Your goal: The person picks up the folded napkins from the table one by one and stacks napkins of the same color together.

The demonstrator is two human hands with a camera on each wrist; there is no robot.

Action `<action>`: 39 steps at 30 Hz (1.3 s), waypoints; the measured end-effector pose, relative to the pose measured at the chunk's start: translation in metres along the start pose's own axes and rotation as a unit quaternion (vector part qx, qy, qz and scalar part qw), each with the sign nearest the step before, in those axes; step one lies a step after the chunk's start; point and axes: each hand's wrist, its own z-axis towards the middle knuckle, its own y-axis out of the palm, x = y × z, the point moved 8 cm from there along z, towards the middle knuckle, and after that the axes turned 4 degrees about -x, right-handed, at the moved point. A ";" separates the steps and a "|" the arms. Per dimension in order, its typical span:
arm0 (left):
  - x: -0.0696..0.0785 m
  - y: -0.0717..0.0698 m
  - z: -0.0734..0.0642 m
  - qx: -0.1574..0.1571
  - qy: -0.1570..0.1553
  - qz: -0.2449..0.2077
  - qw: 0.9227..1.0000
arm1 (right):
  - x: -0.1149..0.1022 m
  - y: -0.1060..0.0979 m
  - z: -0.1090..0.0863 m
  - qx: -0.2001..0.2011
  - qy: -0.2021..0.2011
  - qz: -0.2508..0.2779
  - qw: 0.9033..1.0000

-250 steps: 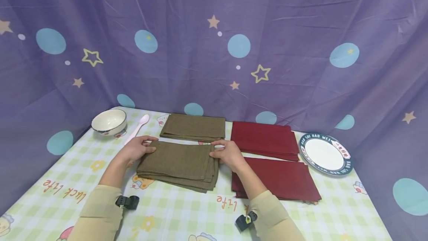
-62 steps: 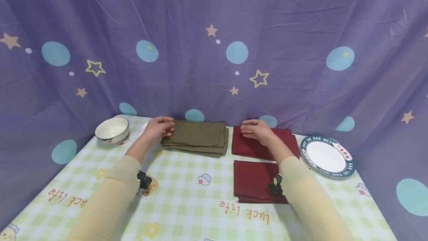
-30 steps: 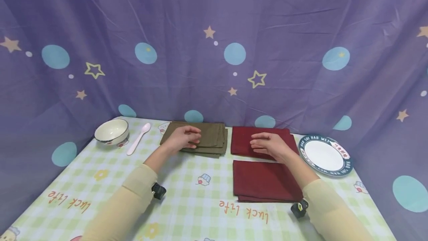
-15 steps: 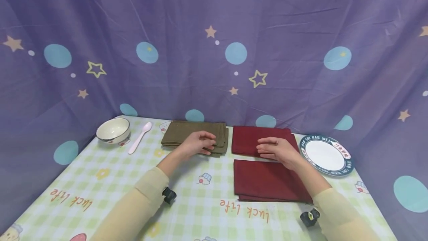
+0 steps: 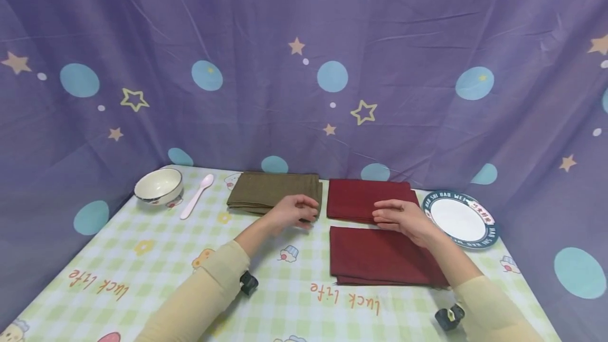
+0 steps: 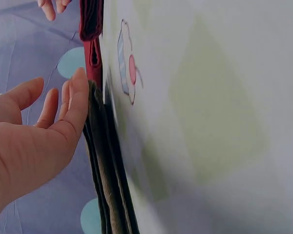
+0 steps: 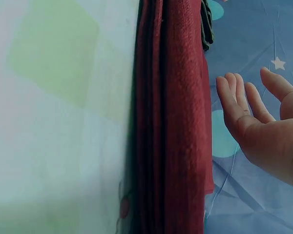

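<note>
A stack of folded olive-brown cloths [image 5: 271, 188] lies at the back middle of the table. Over its front right corner hovers my left hand [image 5: 290, 212], fingers loosely bent and holding nothing; the left wrist view shows its palm [image 6: 34, 146] beside the stack's layered edge. Two folded dark red cloth stacks lie to the right, a back one [image 5: 366, 197] and a front one [image 5: 380, 257]. My right hand [image 5: 404, 219] is above the strip where the two red stacks meet, relaxed and holding nothing. In the right wrist view its fingers [image 7: 234, 109] stand off the red folds [image 7: 183, 117].
A white bowl [image 5: 159, 186] and a pale pink spoon [image 5: 197, 198] are at the back left. At the right a plate with a dark green lettered rim [image 5: 491, 234] lies close to the red stacks. A purple curtain [image 5: 266, 136] stands right behind the checked tablecloth [image 5: 166, 278].
The front olive stack, held by both hands earlier, now lies on the back olive one. Since then both hands have let go; the left has moved right and nearer, the right slightly right and nearer.
</note>
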 end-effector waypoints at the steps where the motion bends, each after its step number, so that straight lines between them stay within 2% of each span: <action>1: -0.001 0.002 0.001 -0.001 -0.001 -0.001 1.000 | 0.001 -0.001 -0.001 0.001 0.001 -0.002 1.000; 8: -0.004 0.014 0.002 -0.013 -0.005 -0.002 1.000 | 0.002 -0.011 -0.011 0.000 -0.001 -0.007 1.000; 15: -0.006 0.020 0.002 -0.021 -0.007 0.001 1.000 | 0.004 -0.022 -0.019 0.008 -0.005 0.003 1.000; 23: -0.010 0.028 0.003 -0.049 -0.009 0.013 0.999 | 0.006 -0.033 -0.028 0.019 -0.003 0.012 1.000; 29: -0.014 0.034 0.003 -0.066 -0.021 0.017 0.997 | 0.004 -0.042 -0.035 0.030 0.002 -0.002 1.000; 39: -0.011 0.042 0.003 -0.077 -0.029 0.017 0.996 | 0.003 -0.063 -0.051 0.046 0.006 -0.003 0.999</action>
